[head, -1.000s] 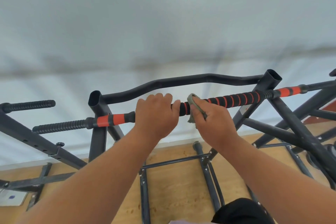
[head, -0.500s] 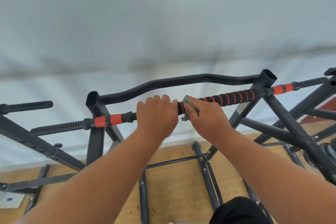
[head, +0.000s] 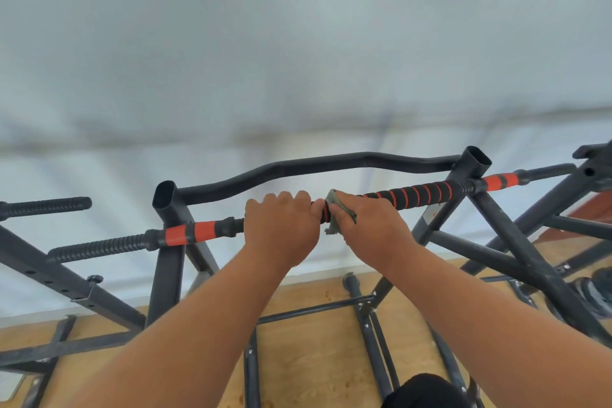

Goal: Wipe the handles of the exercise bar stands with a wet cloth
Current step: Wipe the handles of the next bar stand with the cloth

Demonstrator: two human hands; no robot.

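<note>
Padded handle (head: 420,196), black with orange spiral striping, runs across the middle of the head view, rising slightly toward the right, where it meets the top of a dark upright post (head: 463,182). Grey-green cloth (head: 332,209) is wrapped over the handle near its midpoint, a frayed corner hanging just below the bar. Right hand (head: 371,225) has its grip clenched around the cloth and the handle beneath it, fingers curled over the top, thumb side toward the left. Left hand (head: 281,228) sits just beside it on the same bar, grip clenched around the handle itself, knuckles up, thumb nearly touching the cloth. Left of that hand the bar shows a solid orange band (head: 192,232), then a ribbed black end section (head: 99,247) pointing left. A second orange band (head: 496,182) lies beyond the right post. Behind the handle, a plain black bar with a wavy bend (head: 314,167) spans between two open-topped posts, the left one (head: 165,205) showing its hollow mouth. Another ribbed black grip (head: 49,205) juts in at far left, apart from the first stand. Slanted dark frame tubes (head: 516,242) cross at the right. Below, base rails rest on a wooden floor (head: 314,358). A pale wall (head: 298,43) fills the upper half, blurred. Something black (head: 427,391) sits at the bottom edge; cannot tell what it is.
</note>
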